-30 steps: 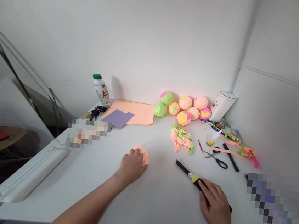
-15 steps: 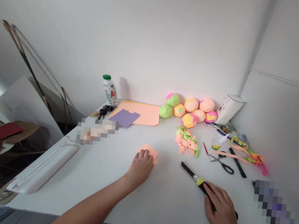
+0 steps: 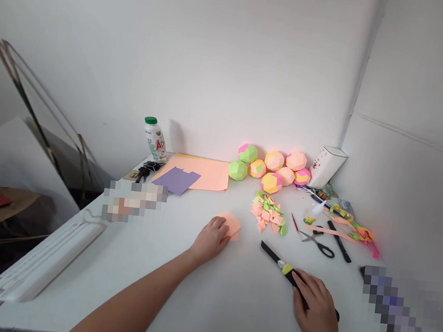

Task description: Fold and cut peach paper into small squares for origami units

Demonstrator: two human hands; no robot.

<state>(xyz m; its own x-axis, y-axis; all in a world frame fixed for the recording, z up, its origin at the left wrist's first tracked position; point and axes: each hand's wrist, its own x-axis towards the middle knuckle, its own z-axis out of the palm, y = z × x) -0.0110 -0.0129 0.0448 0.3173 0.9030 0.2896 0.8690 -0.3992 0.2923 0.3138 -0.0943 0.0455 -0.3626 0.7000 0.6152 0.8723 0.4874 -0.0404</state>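
My left hand rests at the near-left side of some small peach paper pieces, its fingers curled over their edge. Part of the paper is hidden under those fingers. On the right, my right hand is closed over the black and yellow handle of a utility knife. The knife lies along the table with its dark blade pointing up and left. Beyond it is a heap of small folded paper pieces, peach and green.
Several faceted paper balls sit along the wall. Scissors, a black pen-like tool and a glue bottle lie to the right. Peach sheets, a purple sheet, a bottle and a white device are left.
My left hand has shifted from on top of the peach paper to its left side, so more paper shows. My right hand stays on the knife. The whole view has turned slightly right.
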